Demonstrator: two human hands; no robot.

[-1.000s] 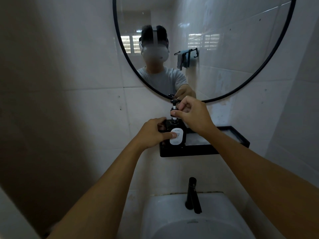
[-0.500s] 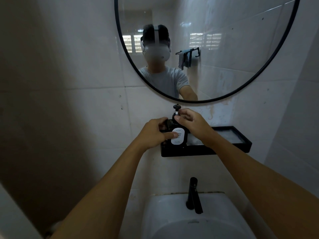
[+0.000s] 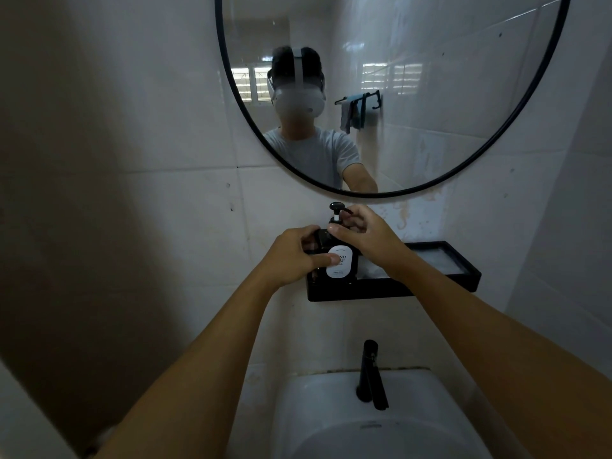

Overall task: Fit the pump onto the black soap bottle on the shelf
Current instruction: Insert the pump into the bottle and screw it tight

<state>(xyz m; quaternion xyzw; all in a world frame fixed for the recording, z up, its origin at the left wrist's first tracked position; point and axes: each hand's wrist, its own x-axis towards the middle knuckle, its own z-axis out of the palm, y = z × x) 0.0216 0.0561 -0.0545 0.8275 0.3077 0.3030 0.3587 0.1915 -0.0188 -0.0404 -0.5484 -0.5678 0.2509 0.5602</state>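
Black faucet [image 3: 370, 376] at 6 o'clock over the white sink [image 3: 331, 409]. My left hand [image 3: 291, 256] clamps the black soap bottle [image 3: 337, 260] from 9 o'clock, at the left end of the black shelf [image 3: 430, 284]. My right hand [image 3: 367, 230], from 3 o'clock, pinches the pump [image 3: 336, 213] at the bottle neck, head at 12.

Black bottle [image 3: 349, 246], white label [image 3: 338, 264], black shelf [image 3: 397, 286]

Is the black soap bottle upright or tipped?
Upright: the black soap bottle stands on the black wall shelf, pump straight above it.
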